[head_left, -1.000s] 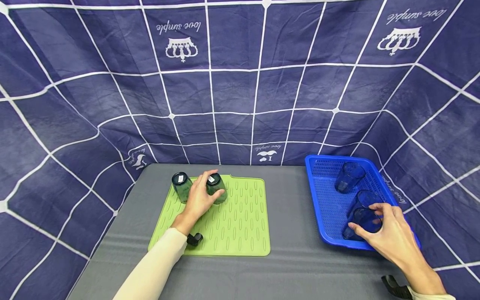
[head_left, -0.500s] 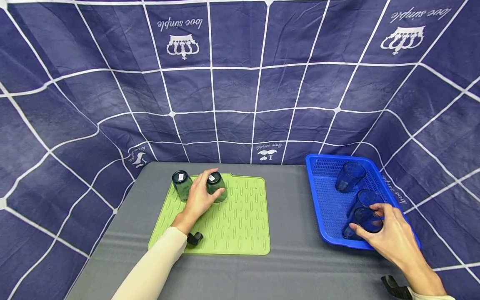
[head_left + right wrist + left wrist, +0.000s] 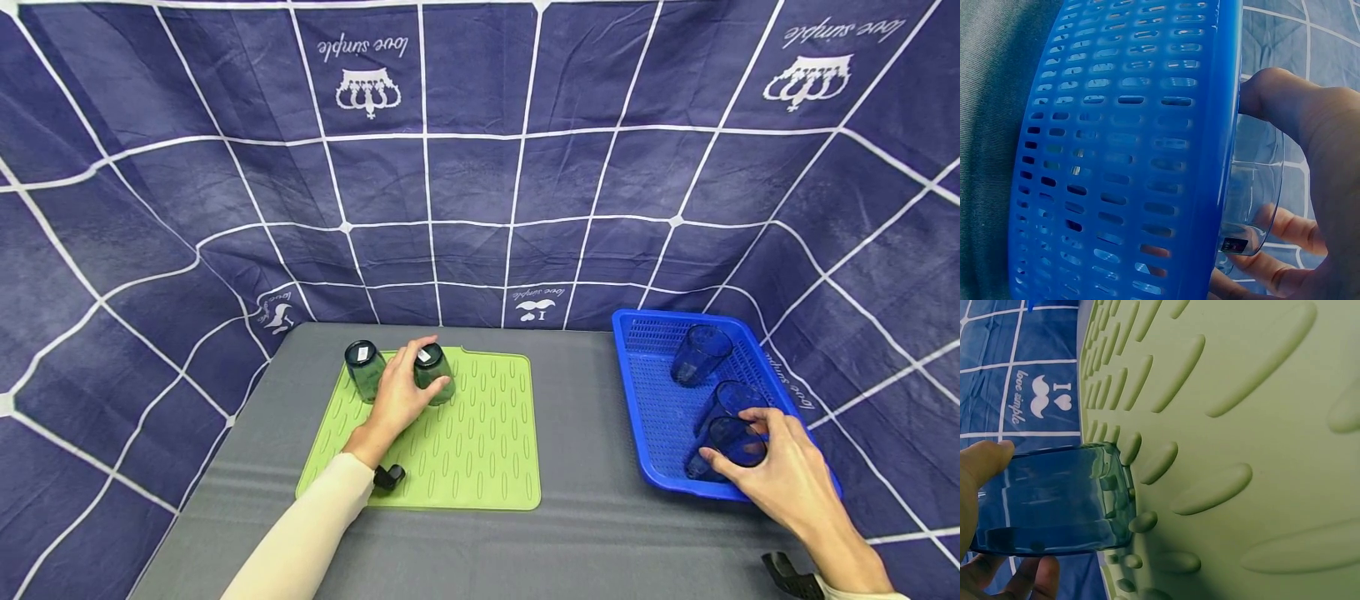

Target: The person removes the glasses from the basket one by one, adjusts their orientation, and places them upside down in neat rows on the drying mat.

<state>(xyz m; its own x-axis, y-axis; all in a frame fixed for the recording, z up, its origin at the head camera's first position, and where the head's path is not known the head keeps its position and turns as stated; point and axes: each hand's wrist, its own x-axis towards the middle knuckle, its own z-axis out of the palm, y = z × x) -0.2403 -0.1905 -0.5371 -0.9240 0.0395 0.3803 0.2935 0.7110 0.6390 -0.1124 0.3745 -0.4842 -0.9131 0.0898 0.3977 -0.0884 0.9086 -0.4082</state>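
Head view: the left hand (image 3: 396, 398) grips an upturned cup (image 3: 432, 375) on the green mat (image 3: 480, 450); the right hand (image 3: 780, 475) grips a glass (image 3: 731, 446) in the blue basket (image 3: 652, 408).

Left wrist: fingers (image 3: 982, 464) curl round the cup (image 3: 1054, 500) standing on the mat (image 3: 1241, 425).

Right wrist: fingers (image 3: 1279, 94) hold the glass (image 3: 1254, 187) at the basket (image 3: 1129, 156) rim.

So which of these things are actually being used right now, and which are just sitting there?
In use:
- left hand gripping an upside-down blue-green plastic tumbler on the ribbed green silicone mat
- right hand gripping a blue transparent tumbler in the blue perforated plastic basket

Sitting by:
- another upside-down tumbler on the mat
- two more blue tumblers in the basket
- grey table
- navy grid-patterned cloth
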